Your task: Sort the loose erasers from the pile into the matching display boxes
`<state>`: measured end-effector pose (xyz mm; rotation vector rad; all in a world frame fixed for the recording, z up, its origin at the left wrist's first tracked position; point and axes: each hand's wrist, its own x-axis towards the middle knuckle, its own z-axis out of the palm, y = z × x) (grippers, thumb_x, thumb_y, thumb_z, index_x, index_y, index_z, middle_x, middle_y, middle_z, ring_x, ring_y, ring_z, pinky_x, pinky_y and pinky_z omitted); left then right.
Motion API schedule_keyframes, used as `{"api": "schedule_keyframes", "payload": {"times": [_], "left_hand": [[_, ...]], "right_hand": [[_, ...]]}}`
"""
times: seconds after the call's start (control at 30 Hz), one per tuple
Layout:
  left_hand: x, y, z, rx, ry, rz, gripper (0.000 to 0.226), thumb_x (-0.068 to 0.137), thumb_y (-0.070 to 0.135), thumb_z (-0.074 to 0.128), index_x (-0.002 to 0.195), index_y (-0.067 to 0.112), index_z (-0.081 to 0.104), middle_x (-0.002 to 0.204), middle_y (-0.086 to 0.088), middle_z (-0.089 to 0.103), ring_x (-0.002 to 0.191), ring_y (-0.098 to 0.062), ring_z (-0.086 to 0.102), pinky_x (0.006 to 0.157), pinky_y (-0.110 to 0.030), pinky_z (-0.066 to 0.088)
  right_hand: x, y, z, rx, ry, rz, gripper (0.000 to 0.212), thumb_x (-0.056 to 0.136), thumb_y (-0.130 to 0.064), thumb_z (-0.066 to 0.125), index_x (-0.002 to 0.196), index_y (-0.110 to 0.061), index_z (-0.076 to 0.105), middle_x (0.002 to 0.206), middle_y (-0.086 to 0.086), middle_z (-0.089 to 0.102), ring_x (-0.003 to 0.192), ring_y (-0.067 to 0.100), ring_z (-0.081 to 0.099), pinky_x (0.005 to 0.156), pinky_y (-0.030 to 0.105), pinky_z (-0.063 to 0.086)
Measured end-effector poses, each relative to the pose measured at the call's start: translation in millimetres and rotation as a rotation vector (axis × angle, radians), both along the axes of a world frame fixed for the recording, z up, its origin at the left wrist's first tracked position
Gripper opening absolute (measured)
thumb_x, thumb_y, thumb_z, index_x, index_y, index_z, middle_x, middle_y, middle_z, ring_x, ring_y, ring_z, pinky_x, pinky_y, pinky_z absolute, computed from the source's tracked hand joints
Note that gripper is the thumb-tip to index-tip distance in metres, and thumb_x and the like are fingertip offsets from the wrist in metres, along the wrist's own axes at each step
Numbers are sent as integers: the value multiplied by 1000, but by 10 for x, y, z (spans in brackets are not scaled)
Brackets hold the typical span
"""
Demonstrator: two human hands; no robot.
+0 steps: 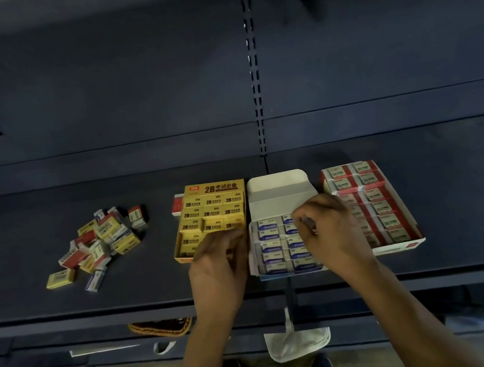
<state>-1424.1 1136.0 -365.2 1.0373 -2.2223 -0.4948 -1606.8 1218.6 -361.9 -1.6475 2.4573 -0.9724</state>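
A pile of loose erasers [101,243] in yellow, red and blue sleeves lies on the dark shelf at the left. Three display boxes stand side by side: a yellow box [212,210], a white box with blue erasers [273,247] and a red box [371,197]. My left hand [219,266] rests over the front of the yellow box, fingers curled; whether it holds an eraser is hidden. My right hand [329,227] hovers over the right column of the white box, fingertips pinched on a small blue eraser [309,224].
The dark shelf [156,287] has a raised front edge. A single red eraser [177,205] lies behind the yellow box's left side. Below the shelf are a woven basket [161,328], a cloth bag [298,342] and shoes on the floor.
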Motion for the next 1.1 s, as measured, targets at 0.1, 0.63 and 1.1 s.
{"api": "schedule_keyframes", "payload": {"times": [0.1,0.63,1.1], "left_hand": [[162,-290,75,-10,-54,59,36,70,-4,74,101,14,69,98,-7,68,81,-22,67,63,-34,57],[618,-1462,-204,-61,-485,-145,61,75,-6,57,132,14,53,133,-3,56,116,-31,53,93,-45,48],[1158,-1341,-193,-136,-301,-177,39,68,3,74,106,11,71,108,-3,69,105,-28,59,82,-33,53]], "right_hand": [[146,-125,47,-36,8,10,10,75,-9,73,83,-14,68,94,6,62,92,27,61,68,35,56],[1116,-839,23,-71,-51,143,6,77,-11,69,81,-15,68,88,-1,58,86,18,59,65,27,52],[1707,-1385,41,124,-38,79,20,75,-3,68,90,-16,69,96,3,61,91,22,59,72,21,39]]}}
